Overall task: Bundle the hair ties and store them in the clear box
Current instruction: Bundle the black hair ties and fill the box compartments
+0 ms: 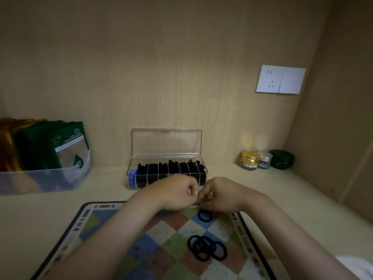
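Observation:
My left hand (177, 194) and my right hand (222, 196) meet fingertip to fingertip just in front of the clear box (133, 161). Both are curled shut, pinching a thin dark hair tie that is mostly hidden between the fingers. The box stands at the back wall with its lid (166, 143) up, and its divided compartments are packed with black hair ties (173, 167). One loose black hair tie (199, 216) lies on the chequered mat (113, 225) just below my right hand. A pile of several overlapping black ties (212, 247) lies nearer to me.
A translucent bin (50, 178) of green and gold packets stands at the left. Small jars (250, 159) and a dark green case (282, 159) sit in the back right corner under a wall socket (280, 79). Wooden walls close the back and right.

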Available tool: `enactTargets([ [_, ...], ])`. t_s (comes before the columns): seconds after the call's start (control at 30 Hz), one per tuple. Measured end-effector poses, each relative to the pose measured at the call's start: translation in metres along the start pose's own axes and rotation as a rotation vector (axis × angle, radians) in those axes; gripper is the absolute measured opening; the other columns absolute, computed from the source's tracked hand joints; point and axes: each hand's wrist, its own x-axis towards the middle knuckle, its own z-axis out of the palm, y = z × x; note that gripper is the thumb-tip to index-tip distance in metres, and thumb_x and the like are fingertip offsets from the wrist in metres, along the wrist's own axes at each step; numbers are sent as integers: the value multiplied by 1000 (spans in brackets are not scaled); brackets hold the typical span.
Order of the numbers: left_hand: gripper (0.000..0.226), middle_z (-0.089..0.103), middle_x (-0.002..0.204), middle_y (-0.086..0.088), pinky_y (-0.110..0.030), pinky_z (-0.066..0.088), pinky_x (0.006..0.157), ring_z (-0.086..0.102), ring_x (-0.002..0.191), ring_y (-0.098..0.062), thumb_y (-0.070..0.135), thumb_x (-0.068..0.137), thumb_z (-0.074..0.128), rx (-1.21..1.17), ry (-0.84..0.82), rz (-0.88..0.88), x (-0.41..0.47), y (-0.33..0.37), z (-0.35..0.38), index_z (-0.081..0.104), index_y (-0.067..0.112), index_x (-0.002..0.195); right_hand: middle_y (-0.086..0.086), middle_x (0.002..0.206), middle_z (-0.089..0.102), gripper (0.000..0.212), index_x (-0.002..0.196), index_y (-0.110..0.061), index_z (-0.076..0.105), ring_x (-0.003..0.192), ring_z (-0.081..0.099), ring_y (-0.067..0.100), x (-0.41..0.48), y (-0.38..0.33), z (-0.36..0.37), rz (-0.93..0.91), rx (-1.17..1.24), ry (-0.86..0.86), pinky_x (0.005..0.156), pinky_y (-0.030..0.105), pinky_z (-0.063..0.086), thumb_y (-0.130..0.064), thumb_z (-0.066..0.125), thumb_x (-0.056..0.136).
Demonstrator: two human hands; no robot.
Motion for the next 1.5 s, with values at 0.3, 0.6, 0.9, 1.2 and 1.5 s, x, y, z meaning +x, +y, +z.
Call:
enactTargets([
  [0.3,28,69,92,16,-28,52,83,63,83,-2,56,79,72,-65,-178,-36,-42,10,25,73,34,96,-13,82,68,6,87,-25,75,81,63,4,-20,-9,7,52,59,14,70,17,45,-19,73,86],
  [0.6,17,59,79,18,-20,42,66,54,70,2,36,82,77,3,-208,23,-48,18,34,69,33,97,-3,75,71,10,97,-15,77,58,55,14,-51,-12,-14,67,295,-240,51,18,45,-13,72,89],
  [0.9,20,64,80,14,-19,47,70,57,71,0,24,86,76,-114,-245,-13,-48,0,24,73,23,106,-15,71,68,22,103,-17,76,66,61,4,-52,-25,-8,116,144,-368,61,19,52,-15,80,81],
  [1.2,20,77,99,3,-14,53,74,69,83,-3,16,92,68,-321,-10,-61,-44,-21,24,76,19,110,5,85,72,6,90,-17,72,66,66,16,-40,-24,-3,140,299,-261,62,29,59,-12,74,87],
  [1.5,19,76,95,-8,-22,59,65,70,76,-13,13,90,72,-757,182,-230,-36,-34,16,76,12,108,11,69,70,5,90,-3,74,55,63,14,-8,-43,4,66,814,66,45,23,51,-3,69,90],
])
